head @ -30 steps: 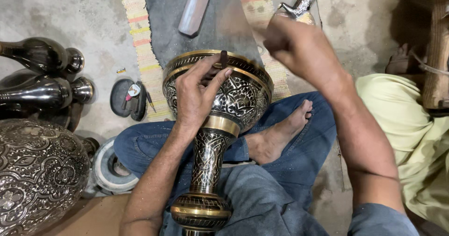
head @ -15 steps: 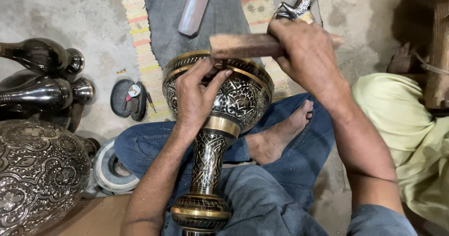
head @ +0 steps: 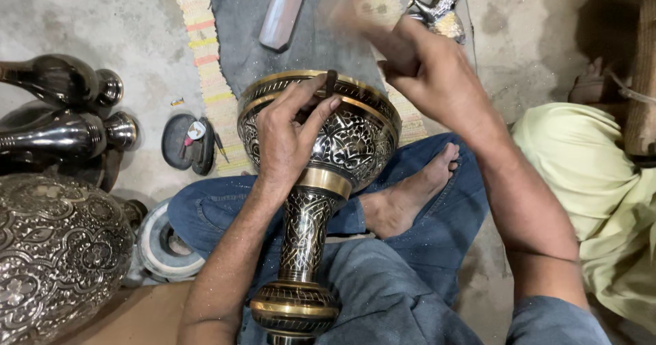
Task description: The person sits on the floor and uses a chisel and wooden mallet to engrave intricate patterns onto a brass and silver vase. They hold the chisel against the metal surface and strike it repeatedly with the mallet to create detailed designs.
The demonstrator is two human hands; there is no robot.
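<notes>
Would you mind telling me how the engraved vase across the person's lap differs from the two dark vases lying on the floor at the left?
The engraved vase carries dense black-and-gold patterning with gold bands; the two dark vases look plain and glossy. The engraved vase rests on the person's legs, steadied by the left hand; the dark vases lie untouched on the floor. All are metal and lie on their sides.

The left hand point(head: 290, 136) lies palm-down, fingers curled and pinched together, forearm reaching up from below; the right hand point(head: 427, 72) is raised, fisted, slightly blurred, its arm bent.
</notes>
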